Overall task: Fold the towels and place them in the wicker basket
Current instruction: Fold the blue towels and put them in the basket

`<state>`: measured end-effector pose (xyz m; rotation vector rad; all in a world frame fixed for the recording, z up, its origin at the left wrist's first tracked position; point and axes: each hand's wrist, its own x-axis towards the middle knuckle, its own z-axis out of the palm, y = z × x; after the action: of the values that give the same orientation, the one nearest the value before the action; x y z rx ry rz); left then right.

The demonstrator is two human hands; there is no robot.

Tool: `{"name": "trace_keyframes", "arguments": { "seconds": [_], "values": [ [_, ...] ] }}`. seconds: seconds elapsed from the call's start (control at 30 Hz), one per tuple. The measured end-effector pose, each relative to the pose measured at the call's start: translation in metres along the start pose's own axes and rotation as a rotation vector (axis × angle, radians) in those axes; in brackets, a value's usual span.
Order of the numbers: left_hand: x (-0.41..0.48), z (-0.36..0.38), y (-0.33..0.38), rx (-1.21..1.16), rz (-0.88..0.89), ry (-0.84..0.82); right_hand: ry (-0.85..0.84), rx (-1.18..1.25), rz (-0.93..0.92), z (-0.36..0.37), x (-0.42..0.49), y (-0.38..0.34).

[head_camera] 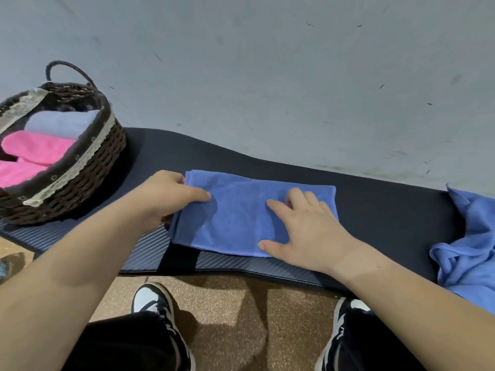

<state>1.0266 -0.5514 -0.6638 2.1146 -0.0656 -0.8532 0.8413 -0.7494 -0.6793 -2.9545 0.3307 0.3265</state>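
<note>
Blue towel (241,218), folded into a long rectangle, lies on the black mat (388,210) right before us in the head view. Our left hand (166,196) pinches its left edge, thumb on top. Our right hand (302,231) presses flat on its right half, fingers spread, gripping nothing. At left, the wicker basket (88,167) already holds pink towels (34,148) and a pale blue towel (61,121). We judge this one needs another fold before going in. A crumpled towel (468,250) at the mat's right end is not yet folded.
</note>
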Motion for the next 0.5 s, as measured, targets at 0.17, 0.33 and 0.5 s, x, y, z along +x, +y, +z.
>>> {"name": "trace_keyframes", "arguments": {
  "seconds": [0.17, 0.33, 0.5],
  "values": [
    [-0.023, -0.014, 0.022, -0.315, -0.011, -0.138, -0.001, 0.170, -0.028, 0.009, 0.011, -0.011],
    [-0.041, 0.021, 0.043, -0.392, 0.071, -0.196, 0.150, 0.590, 0.145, 0.001, 0.017, 0.013],
    [-0.047, 0.094, 0.062, -0.212, 0.185, -0.206, 0.215, 0.998, 0.532, -0.009, 0.012, 0.062]
  ]
}}
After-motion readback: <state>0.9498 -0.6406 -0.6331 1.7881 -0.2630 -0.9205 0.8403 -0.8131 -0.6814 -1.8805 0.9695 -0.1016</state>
